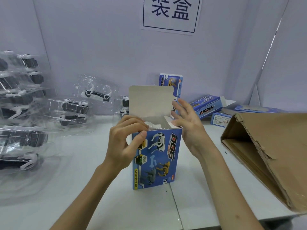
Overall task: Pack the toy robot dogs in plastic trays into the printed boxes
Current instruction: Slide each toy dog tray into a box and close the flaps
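Printed box (156,160) stands upright on the white surface (83,180) between our two hands, its blue front with the dog pictures facing us. Its top flap (149,100) stands straight up behind the opening. Our left hand (126,140) pinches the box's upper left corner: the thumb presses on the front face, and the curled fingers (132,121) reach over the rim into the opening. Just beside those fingertips, inside the box, we see a white part of a toy robot dog (153,126) under clear plastic. Our right hand (187,123) is released, with fingers (181,105) spread and nearly straight by the upper right edge of the box. We cannot tell if they touch the small side flap there.

Well to the left of our left fingers lies a stack of clear trays (20,113) with dogs in them, and more loose trays (98,92) lie beyond it by the wall. Behind our right fingers another box (171,83) stands upright, and further right several flat-lying boxes (207,107) rest on the surface. A torn brown carton (269,155) lies on its side to the right of our right wrist. A paper sign (171,12) hangs on the wall above.
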